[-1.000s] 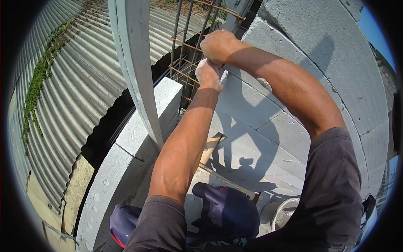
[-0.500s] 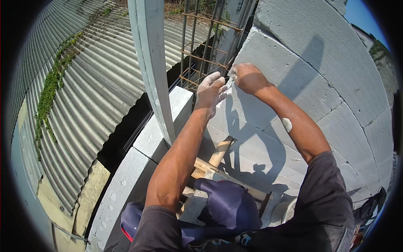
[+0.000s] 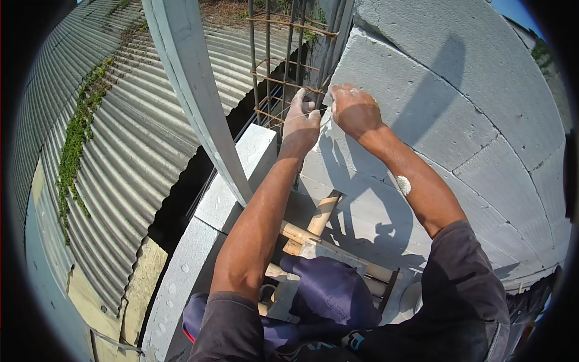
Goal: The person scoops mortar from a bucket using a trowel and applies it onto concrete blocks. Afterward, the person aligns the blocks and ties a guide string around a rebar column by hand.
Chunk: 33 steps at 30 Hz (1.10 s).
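Observation:
My right hand [image 3: 357, 110] is closed in a pinch at the left edge of the pale block wall [image 3: 416, 102]. A thin string [image 3: 322, 109], hard to make out, runs from it toward my left hand [image 3: 301, 123]. The left hand has its index finger raised and its thumb and other fingers curled in around the string. Both hands are dusted white. Just beyond the left hand stands a cage of steel reinforcing bars [image 3: 268, 57] with rusty cross ties. The fingertips of my right hand are mostly hidden.
A tall grey post [image 3: 196, 90] rises left of my arm. Below it lies a low row of pale blocks [image 3: 220, 196], with a corrugated roof [image 3: 139, 139] beyond. Bamboo poles [image 3: 322, 214] and a bucket [image 3: 412, 297] are below me by the wall.
My left hand's fingers have gone from spread to more curled. The right hand has stayed at the block edge, turning slightly. The view has shifted a little.

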Available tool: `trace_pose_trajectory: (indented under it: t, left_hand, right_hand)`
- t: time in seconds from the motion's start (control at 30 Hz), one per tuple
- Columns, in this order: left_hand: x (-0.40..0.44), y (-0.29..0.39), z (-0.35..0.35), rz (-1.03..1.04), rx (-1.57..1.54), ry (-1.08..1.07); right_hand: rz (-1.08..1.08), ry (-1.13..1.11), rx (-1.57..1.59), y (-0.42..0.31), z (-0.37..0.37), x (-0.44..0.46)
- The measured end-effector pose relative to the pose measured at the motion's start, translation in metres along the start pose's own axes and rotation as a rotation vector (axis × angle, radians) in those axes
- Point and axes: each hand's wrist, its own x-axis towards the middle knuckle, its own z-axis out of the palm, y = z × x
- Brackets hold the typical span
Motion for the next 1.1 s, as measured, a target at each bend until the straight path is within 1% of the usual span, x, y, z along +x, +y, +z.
trace_pose_trajectory:
  t: [0.1, 0.13, 0.23, 0.27, 0.37, 0.47, 0.57, 0.6, 0.7, 0.73, 0.83, 0.87, 0.9, 0.97, 1.03, 1.1]
  left_hand:
    - [0.01, -0.005, 0.006, 0.036, 0.128, -0.02]
    - [0.012, -0.001, 0.009, 0.019, 0.139, 0.028]
    - [0.025, -0.024, 0.023, 0.009, -0.085, 0.12]
    - [0.029, -0.027, 0.029, -0.035, -0.245, 0.136]
    - [0.029, -0.021, 0.031, 0.008, -0.168, 0.217]
    - [0.024, -0.005, 0.031, -0.007, -0.064, 0.253]
    - [0.023, 0.0, 0.038, 0.115, 0.179, 0.28]
    - [0.018, 0.002, 0.043, 0.273, 0.242, 0.321]
    - [0.014, -0.009, 0.048, 0.251, 0.224, 0.346]
    - [0.01, -0.01, 0.043, 0.165, 0.132, 0.261]
    - [-0.004, -0.014, 0.035, 0.155, -0.032, 0.183]
    - [-0.01, -0.01, 0.03, 0.072, -0.072, 0.157]
    - [-0.021, -0.005, 0.024, 0.064, -0.024, 0.162]
    - [-0.049, 0.019, 0.003, -0.13, -0.19, 0.022]
    - [-0.07, 0.029, -0.017, -0.203, -0.527, -0.032]
    - [-0.081, 0.044, -0.035, -0.225, -0.724, 0.033]
  right_hand:
    - [0.01, 0.01, 0.032, 0.006, 0.003, 0.001]
    - [0.004, 0.021, 0.057, 0.005, 0.002, 0.002]
    - [0.005, 0.032, 0.096, 0.006, -0.002, 0.004]
    - [0.015, 0.015, 0.09, 0.005, -0.002, 0.003]
    - [0.024, -0.01, 0.082, 0.007, 0.0, 0.002]
    - [0.025, -0.027, 0.119, 0.004, -0.002, 0.008]
    - [0.016, -0.045, 0.105, 0.0, 0.005, 0.017]
    - [0.006, -0.046, 0.09, -0.001, 0.007, 0.02]
    - [0.02, -0.118, 0.087, 0.002, 0.001, 0.016]
    - [0.007, -0.106, 0.089, 0.004, 0.001, 0.013]
    - [-0.012, -0.093, 0.093, 0.008, 0.005, 0.001]
    - [-0.014, -0.098, 0.086, 0.007, 0.001, 0.0]
    - [-0.031, -0.101, 0.087, 0.003, 0.0, 0.001]
    - [-0.001, -0.076, 0.13, 0.011, 0.007, 0.002]
    - [0.014, -0.084, 0.199, 0.014, 0.004, 0.0]
    - [0.025, -0.086, 0.216, 0.016, 0.003, -0.001]
